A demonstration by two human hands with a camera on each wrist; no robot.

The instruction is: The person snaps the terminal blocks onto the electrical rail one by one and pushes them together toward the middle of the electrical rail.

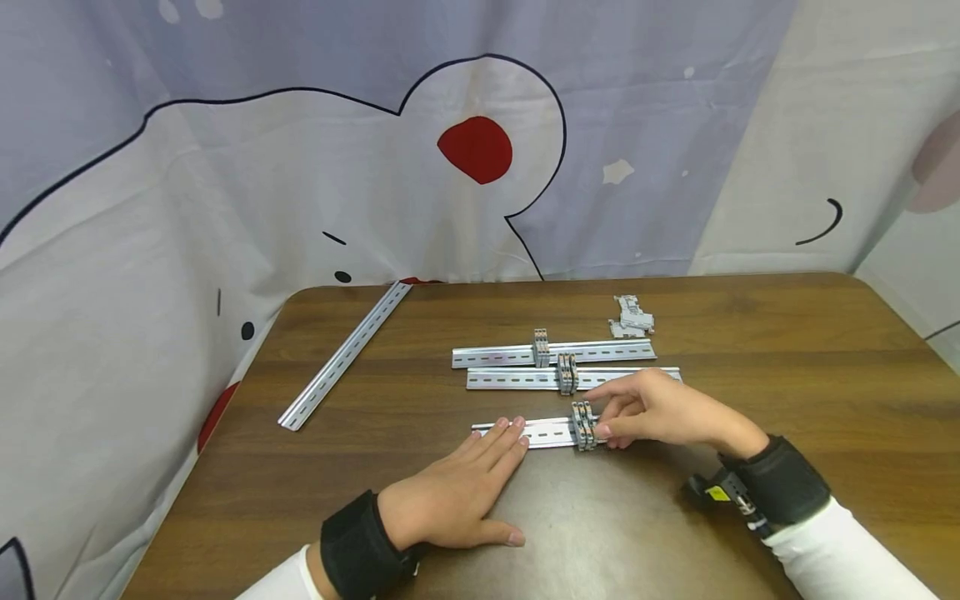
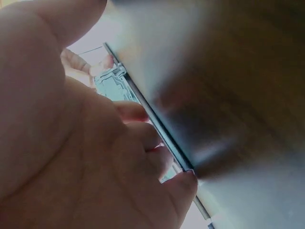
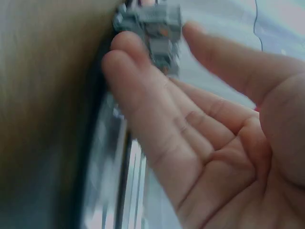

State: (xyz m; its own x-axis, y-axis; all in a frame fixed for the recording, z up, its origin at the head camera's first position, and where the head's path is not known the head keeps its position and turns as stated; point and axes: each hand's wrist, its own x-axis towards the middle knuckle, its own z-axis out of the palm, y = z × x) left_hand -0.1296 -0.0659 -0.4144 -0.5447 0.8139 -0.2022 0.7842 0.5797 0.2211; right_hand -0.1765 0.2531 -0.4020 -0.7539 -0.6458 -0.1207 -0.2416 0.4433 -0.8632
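The wooden surface (image 1: 675,517) carries four metal rails. The nearest rail (image 1: 534,432) lies under the fingertips of the left hand (image 1: 450,492), which presses it flat with straight fingers. Just beyond the right hand (image 1: 660,410) lie two more rails, each bearing terminal blocks. That hand pinches the grey terminal blocks (image 1: 582,425) seated on the nearest rail, at its fingertips.

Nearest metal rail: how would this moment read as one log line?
left hand flat, pressing nearest rail | right hand pinching grey clips on it | two more rails behind | spare clips far right
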